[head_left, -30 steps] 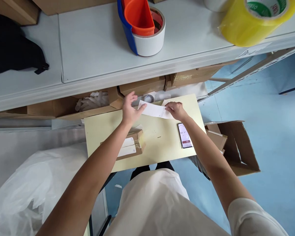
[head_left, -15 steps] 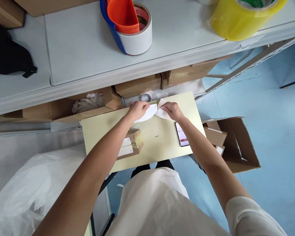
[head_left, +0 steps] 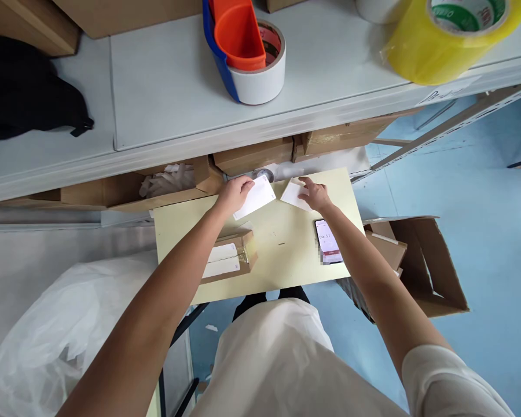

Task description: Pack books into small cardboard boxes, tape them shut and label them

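Landmark: the small yellow table [head_left: 282, 260].

Left hand [head_left: 234, 194] is at the table's far edge, left of centre, fingers closed on a white paper piece [head_left: 256, 197]. That piece tilts up off the tabletop, free end pointing right.

Right hand [head_left: 315, 194] is at the table's far edge, right of centre, pinching a second white paper piece [head_left: 292, 194]. This one lies low, close to or on the tabletop; can't tell if it touches.

Hands are apart. The two pieces are separate, with a small gap between them near the middle of the table's far edge.

Phone [head_left: 329, 240] lies face up on the right side of the table, screen lit, just on the near side of the right hand, partly under the forearm.

Taped cardboard box [head_left: 230, 260] with white labels sits on the left side of the table, under the left forearm.

Small tape roll [head_left: 264, 174] sits just beyond the table's far edge, between the hands.

Grey shelf [head_left: 165, 87] is above and beyond the table; on it a white tape roll in a blue-orange dispenser [head_left: 247, 52] and a yellow tape roll [head_left: 447, 35].

Open cardboard carton [head_left: 425, 266] is on the floor right of the table. Clear plastic sheeting [head_left: 47, 324] is left of it.
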Action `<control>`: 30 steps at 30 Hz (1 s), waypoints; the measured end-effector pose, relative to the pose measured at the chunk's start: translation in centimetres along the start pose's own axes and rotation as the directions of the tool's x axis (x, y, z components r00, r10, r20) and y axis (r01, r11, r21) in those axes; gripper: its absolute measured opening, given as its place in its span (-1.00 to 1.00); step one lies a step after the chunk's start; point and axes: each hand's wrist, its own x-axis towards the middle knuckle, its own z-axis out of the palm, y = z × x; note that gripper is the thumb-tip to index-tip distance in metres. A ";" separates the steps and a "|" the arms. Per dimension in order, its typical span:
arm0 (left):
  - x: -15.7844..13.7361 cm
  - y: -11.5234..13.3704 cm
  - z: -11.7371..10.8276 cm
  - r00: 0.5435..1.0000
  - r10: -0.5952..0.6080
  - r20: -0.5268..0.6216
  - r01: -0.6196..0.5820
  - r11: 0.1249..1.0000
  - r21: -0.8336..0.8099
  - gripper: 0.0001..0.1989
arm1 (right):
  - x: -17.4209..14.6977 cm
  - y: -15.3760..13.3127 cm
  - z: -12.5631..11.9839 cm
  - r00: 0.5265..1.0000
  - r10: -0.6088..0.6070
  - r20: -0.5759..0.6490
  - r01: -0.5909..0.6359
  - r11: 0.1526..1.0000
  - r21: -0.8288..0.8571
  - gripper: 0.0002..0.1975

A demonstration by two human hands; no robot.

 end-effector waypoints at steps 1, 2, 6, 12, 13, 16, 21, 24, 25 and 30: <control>-0.4 0.0 -0.3 1.000 -0.009 -0.007 0.009 0.999 -0.051 -0.71 | -0.1 -0.4 0.1 0.998 0.010 -0.069 -0.009 1.000 0.013 -0.44; -0.8 0.0 -0.6 1.000 -0.024 -0.014 0.022 0.995 -0.102 -0.71 | -0.3 -1.0 0.0 0.990 0.015 -0.139 -0.008 0.999 0.053 -0.42; -3.1 0.4 -1.5 0.996 -0.081 -0.024 0.070 0.952 -0.298 -0.71 | -2.5 -5.8 -1.0 0.991 -0.037 -0.128 0.097 0.855 0.509 -0.44; -9.2 2.4 -3.5 0.990 -0.140 -0.010 0.112 0.831 -0.545 -0.70 | -7.6 -14.3 -3.2 0.989 -0.142 0.043 0.040 0.532 0.846 -0.42; -10.7 2.6 -4.0 0.988 -0.157 0.004 0.128 0.792 -0.597 -0.70 | -8.4 -15.0 -3.4 0.992 -0.124 0.021 0.049 0.533 0.845 -0.47; -15.3 2.8 -4.9 0.972 -0.225 0.065 0.199 0.650 -0.733 -0.71 | -10.6 -16.4 -4.0 0.993 -0.104 -0.059 0.109 0.591 0.799 -0.61; -21.0 2.7 -4.5 0.938 -0.344 0.047 0.238 0.538 -0.809 -0.78 | -15.5 -19.9 -4.3 0.914 -0.143 -0.379 0.279 0.901 0.333 -0.63; -22.8 3.3 -4.1 0.944 -0.329 -0.026 0.152 0.503 -0.851 -0.79 | -19.1 -23.6 -3.6 0.834 -0.399 -0.382 0.445 0.895 0.038 -0.70; -23.3 3.6 -4.1 0.947 -0.318 -0.041 0.121 0.475 -0.872 -0.79 | -20.1 -24.7 -3.3 0.814 -0.478 -0.329 0.506 0.862 0.000 -0.73; -25.6 4.2 -5.1 0.972 -0.236 0.021 0.058 0.152 -0.987 -0.72 | -22.8 -27.8 -1.7 0.767 -0.571 -0.293 0.583 0.811 -0.054 -0.77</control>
